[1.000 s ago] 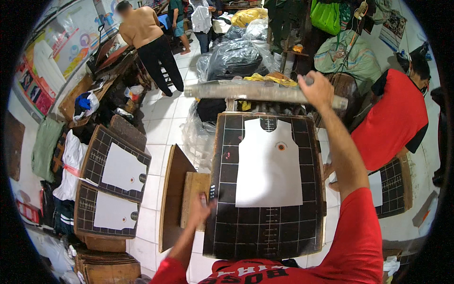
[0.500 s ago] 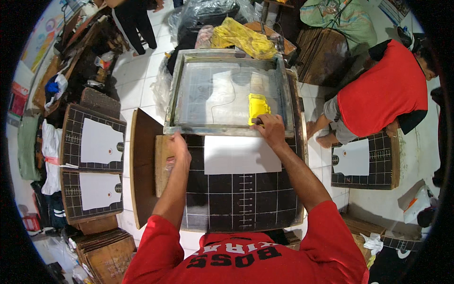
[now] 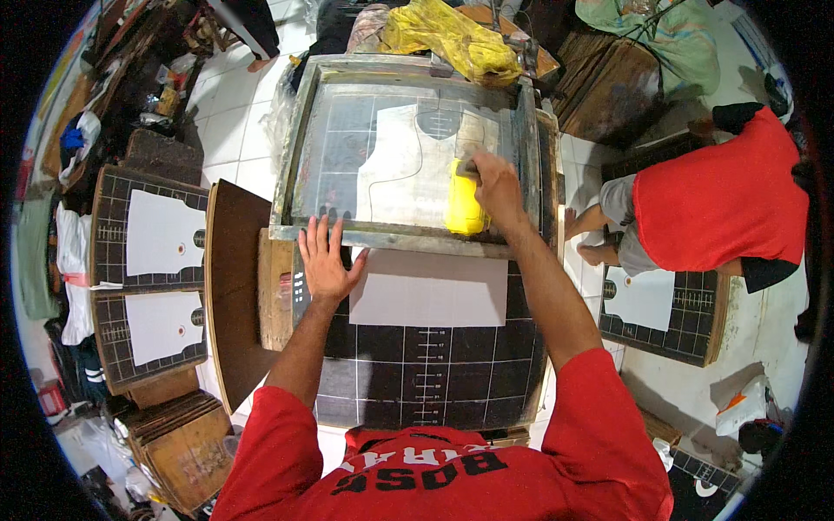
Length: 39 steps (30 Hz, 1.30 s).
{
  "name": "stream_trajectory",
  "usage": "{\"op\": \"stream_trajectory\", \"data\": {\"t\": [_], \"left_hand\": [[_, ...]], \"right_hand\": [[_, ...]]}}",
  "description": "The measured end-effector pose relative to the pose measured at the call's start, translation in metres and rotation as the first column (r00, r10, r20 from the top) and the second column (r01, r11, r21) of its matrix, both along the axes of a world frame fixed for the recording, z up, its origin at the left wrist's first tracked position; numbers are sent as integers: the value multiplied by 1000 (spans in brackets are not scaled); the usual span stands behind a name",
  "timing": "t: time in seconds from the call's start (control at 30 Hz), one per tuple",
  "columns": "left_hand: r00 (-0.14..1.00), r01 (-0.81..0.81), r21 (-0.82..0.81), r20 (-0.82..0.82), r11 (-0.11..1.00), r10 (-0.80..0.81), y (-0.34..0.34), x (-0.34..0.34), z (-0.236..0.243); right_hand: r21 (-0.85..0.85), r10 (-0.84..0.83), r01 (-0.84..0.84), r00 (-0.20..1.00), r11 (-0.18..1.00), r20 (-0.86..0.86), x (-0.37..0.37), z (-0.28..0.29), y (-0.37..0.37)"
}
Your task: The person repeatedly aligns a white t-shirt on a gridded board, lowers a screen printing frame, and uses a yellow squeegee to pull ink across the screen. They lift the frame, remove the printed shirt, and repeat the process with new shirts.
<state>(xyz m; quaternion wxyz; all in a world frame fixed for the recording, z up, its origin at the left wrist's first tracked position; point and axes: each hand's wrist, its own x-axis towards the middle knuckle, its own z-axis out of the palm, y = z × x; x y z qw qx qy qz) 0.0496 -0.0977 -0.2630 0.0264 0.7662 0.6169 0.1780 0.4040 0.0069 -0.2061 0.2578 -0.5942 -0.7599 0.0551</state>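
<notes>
A screen-printing frame (image 3: 285, 154) with a see-through mesh lies over a black gridded board (image 3: 439, 369). Through the mesh shows a white cut cloth piece (image 3: 427, 286), whose near end sticks out below the frame. My right hand (image 3: 499, 193) is closed round a dark squeegee (image 3: 466, 170) at the far end of a thick strip of yellow ink (image 3: 466, 208), on the mesh's right part. My left hand (image 3: 325, 262) is open, fingers spread, its fingertips resting over the frame's near rim toward the left corner.
On the left, boards (image 3: 106, 252) carry white cloth pieces (image 3: 162, 234), beside an upright wooden panel (image 3: 236, 286). A co-worker in a red shirt (image 3: 717, 191) bends over another board (image 3: 702, 317) at right. Yellow-stained cloth (image 3: 452, 39) lies beyond the frame.
My left hand has let go of the frame's near-left corner and spread flat on its rim. The squeegee has moved from the ink's near end to its far end. The view has shifted.
</notes>
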Motion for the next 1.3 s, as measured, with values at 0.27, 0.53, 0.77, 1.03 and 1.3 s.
{"op": "stream_trajectory", "data": {"t": [0.27, 0.53, 0.77, 1.03, 1.3], "left_hand": [[999, -22, -83, -27, 996, 20, 0, 0, 5], [1000, 7, 33, 11, 999, -7, 1, 0, 1], [988, 111, 110, 92, 988, -122, 25, -13, 32], [979, 169, 122, 98, 978, -181, 32, -19, 49], [978, 159, 105, 120, 982, -171, 32, -19, 51]], "right_hand": [[-1, 44, -44, 999, 999, -26, 11, 4, -17], [47, -12, 10, 999, 999, 46, 1, -8, -12], [-29, -69, 73, 989, 997, 128, -22, 11, -92], [-154, -17, 18, 1000, 988, 6, 4, 30, -73], [-135, -40, 53, 995, 990, 94, 25, 10, 32]]}}
